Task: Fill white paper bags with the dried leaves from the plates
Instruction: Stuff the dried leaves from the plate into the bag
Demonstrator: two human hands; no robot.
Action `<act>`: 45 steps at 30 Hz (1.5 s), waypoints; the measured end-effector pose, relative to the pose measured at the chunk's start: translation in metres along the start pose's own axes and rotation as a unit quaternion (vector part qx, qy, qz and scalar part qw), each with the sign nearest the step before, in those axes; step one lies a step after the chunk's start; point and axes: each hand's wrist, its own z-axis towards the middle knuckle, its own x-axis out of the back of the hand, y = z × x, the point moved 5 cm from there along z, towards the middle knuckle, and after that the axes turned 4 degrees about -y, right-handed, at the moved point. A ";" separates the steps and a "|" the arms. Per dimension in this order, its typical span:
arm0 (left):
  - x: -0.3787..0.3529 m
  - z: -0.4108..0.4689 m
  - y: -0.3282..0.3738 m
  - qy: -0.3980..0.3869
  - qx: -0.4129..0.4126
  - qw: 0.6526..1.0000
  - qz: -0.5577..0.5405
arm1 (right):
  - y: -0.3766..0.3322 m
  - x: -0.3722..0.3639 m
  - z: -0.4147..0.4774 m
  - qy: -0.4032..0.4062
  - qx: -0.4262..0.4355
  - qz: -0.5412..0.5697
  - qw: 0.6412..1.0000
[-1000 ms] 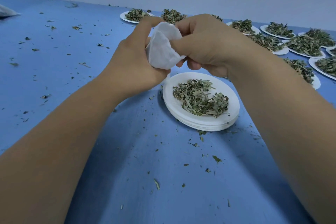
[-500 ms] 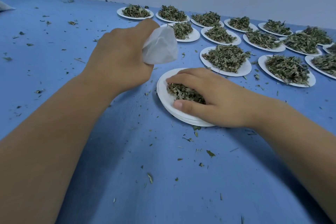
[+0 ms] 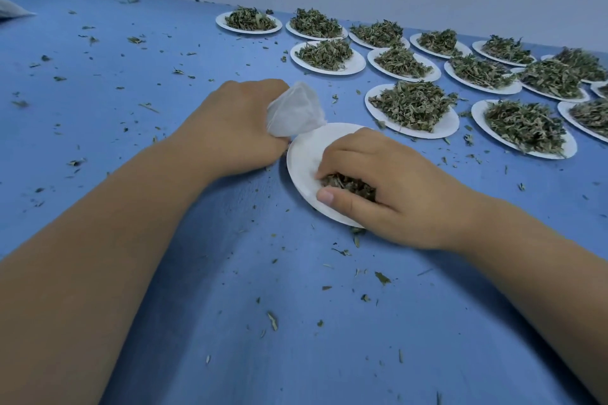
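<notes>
The left hand [image 3: 237,128] grips the white paper bag [image 3: 294,110] just beside the near plate [image 3: 304,158], ready for the dried leaves [image 3: 348,184] the right hand [image 3: 391,187] gathers in curled fingers.

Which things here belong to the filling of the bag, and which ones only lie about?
In the job:
white paper bag, held by the left hand
right hand gripping dried leaves on the near plate
full plates behind

Lying about:
leaf crumbs on the blue table
pale object at far left
</notes>
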 end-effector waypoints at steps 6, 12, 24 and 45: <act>0.009 -0.005 0.011 0.068 0.013 0.997 -0.025 | -0.002 0.000 -0.006 0.071 -0.030 0.021 0.997; 0.016 -0.016 0.043 0.096 -0.037 0.994 0.039 | 0.020 0.032 -0.002 0.155 -0.139 0.204 0.957; 0.012 -0.015 0.045 0.086 -0.037 0.992 0.081 | 0.033 0.046 0.041 0.196 -0.209 0.257 0.923; 0.011 -0.012 0.036 0.088 -0.022 0.985 0.147 | 0.039 0.027 0.038 0.136 -0.241 0.452 0.848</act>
